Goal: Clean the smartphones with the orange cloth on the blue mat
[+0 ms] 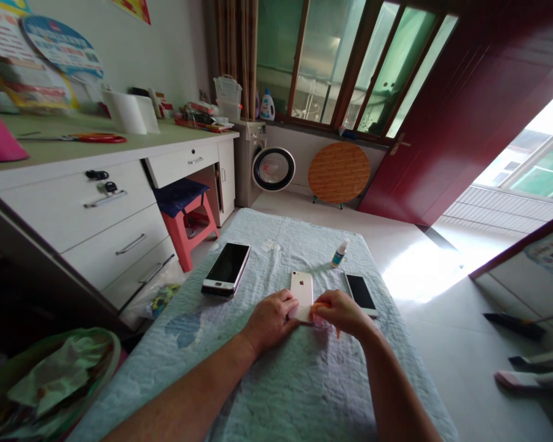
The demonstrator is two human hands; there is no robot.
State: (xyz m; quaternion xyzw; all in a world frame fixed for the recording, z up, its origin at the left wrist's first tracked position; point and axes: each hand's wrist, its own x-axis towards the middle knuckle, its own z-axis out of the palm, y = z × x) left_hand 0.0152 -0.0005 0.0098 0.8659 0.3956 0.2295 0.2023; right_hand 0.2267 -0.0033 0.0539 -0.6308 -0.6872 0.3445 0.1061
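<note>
A white smartphone (301,287) lies back side up on the quilted cover, its apple logo and camera at the far end. My left hand (273,314) grips its left edge, with the thumb at the near end. My right hand (341,310) is closed on a small orange thing (321,305) pressed to the phone's lower right side; its kind is mostly hidden by the fingers. Right of that hand lies another white phone (360,291), dark screen up. A small spray bottle (339,253) stands beyond it. Farther left is a stack of phones (228,266), the top one screen up.
The pale blue quilted cover (276,393) spreads over the surface under my hands. A bin with crumpled paper (55,374) stands at the lower left. Beyond are a red stool (193,224), a drawer desk (83,215), a washing machine with its door open (273,169) and a red door (442,123).
</note>
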